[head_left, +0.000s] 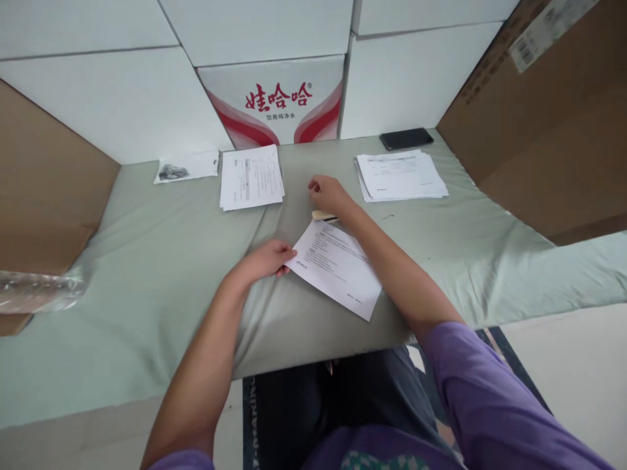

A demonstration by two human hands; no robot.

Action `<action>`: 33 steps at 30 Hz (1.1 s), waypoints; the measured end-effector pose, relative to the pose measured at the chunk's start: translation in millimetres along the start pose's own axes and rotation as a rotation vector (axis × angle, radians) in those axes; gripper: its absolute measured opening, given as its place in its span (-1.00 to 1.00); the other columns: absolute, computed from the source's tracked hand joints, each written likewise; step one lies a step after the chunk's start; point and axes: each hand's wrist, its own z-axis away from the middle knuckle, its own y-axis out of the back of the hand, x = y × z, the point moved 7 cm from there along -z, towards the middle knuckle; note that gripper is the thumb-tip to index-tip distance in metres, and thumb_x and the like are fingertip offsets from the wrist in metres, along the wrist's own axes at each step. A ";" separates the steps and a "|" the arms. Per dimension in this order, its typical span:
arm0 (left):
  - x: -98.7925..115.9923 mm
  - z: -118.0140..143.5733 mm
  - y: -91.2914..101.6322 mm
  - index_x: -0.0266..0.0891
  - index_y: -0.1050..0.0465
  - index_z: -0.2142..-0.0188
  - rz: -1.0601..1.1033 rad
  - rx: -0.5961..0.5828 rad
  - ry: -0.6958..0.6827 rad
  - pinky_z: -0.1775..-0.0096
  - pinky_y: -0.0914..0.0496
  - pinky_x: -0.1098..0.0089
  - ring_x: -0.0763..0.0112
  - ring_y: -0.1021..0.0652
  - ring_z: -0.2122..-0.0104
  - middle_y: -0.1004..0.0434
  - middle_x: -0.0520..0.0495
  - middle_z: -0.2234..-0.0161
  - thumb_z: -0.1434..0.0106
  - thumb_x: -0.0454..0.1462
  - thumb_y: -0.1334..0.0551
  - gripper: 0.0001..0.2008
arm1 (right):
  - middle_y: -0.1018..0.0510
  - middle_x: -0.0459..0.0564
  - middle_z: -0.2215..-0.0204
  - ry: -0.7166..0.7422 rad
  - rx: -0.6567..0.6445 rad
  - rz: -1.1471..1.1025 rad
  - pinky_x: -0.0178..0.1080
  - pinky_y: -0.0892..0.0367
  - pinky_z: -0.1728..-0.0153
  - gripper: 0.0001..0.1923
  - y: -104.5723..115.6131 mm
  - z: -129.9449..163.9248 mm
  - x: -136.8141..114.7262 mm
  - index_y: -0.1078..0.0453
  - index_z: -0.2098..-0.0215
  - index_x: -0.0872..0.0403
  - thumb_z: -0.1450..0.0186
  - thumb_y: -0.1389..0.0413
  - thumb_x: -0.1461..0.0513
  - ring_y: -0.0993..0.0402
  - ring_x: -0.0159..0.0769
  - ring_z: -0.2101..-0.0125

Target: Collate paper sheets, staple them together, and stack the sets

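A printed sheet of paper [337, 267] lies tilted on the cloth in front of me. My left hand [272, 258] pinches its left corner between thumb and fingers. Just beyond the sheet's far edge, my right hand [328, 192] is closed with its fingers curled; whatever they may hold is hidden. Under my right wrist rests a small cream-coloured object with a dark underside, like a stapler [323, 215], partly covered by the wrist. My right forearm passes over the sheet's right side.
A stack of printed papers [251, 176] lies back left, another stack [401, 175] back right. Behind them are a black phone [406, 138] and a clear bag with small dark pieces [186, 168]. White boxes [274, 98] form the back; brown cardboard [553, 130] flanks the right.
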 end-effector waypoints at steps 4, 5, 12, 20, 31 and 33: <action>1.4 1.6 0.4 -0.20 -0.28 0.50 0.002 0.008 0.006 0.53 -0.16 0.45 0.55 -0.29 0.67 -0.38 0.09 0.64 -0.38 -0.24 -0.12 -0.71 | -0.55 0.11 0.08 0.018 0.002 0.070 -0.09 -0.31 0.02 -0.71 -6.1 1.1 6.3 -0.48 0.03 0.12 -0.32 -0.04 0.30 -0.41 -0.11 0.09; 1.4 1.6 0.6 -0.20 -0.28 0.50 -0.001 0.010 0.008 0.52 -0.17 0.45 0.54 -0.29 0.67 -0.37 0.09 0.64 -0.37 -0.24 -0.12 -0.71 | -0.54 0.12 0.06 0.027 0.002 0.087 -0.08 -0.31 0.02 -0.71 -7.0 0.5 6.9 -0.48 0.03 0.11 -0.32 -0.05 0.29 -0.40 -0.10 0.08; -4.1 -2.8 0.2 -0.19 -0.28 0.50 0.003 0.004 0.009 0.54 -0.16 0.44 0.53 -0.30 0.66 -0.38 0.08 0.63 -0.37 -0.21 -0.11 -0.71 | -0.48 0.16 0.03 0.050 -0.037 0.140 -0.05 -0.29 -0.01 -0.70 -13.2 -4.7 9.1 -0.48 0.03 0.11 -0.32 -0.05 0.24 -0.34 -0.06 0.04; -2.4 -0.3 1.5 -0.18 -0.29 0.48 -0.026 0.015 0.007 0.52 -0.20 0.43 0.50 -0.34 0.64 -0.41 0.06 0.60 -0.34 -0.17 -0.14 -0.73 | -0.47 0.16 0.00 0.047 -0.024 0.133 -0.05 -0.29 -0.01 -0.68 -12.4 -3.6 9.5 -0.46 0.00 0.10 -0.32 -0.03 0.26 -0.34 -0.07 0.04; -1.3 -0.8 1.0 -0.19 -0.30 0.48 -0.045 0.021 0.010 0.52 -0.20 0.44 0.50 -0.34 0.64 -0.40 0.06 0.61 -0.35 -0.19 -0.13 -0.73 | -0.44 0.23 -0.05 0.031 -0.001 0.218 0.07 -0.31 0.01 -0.73 -12.3 4.6 -1.0 -0.44 0.02 0.09 -0.40 0.00 0.21 -0.28 0.08 -0.07; -0.6 -0.1 0.9 -0.19 -0.30 0.48 -0.043 0.028 0.016 0.52 -0.20 0.44 0.50 -0.34 0.65 -0.40 0.07 0.60 -0.35 -0.19 -0.14 -0.74 | -0.44 0.22 -0.05 0.021 -0.001 0.212 0.07 -0.31 0.01 -0.74 -12.3 4.9 -1.5 -0.44 0.02 0.09 -0.40 -0.01 0.19 -0.28 0.08 -0.06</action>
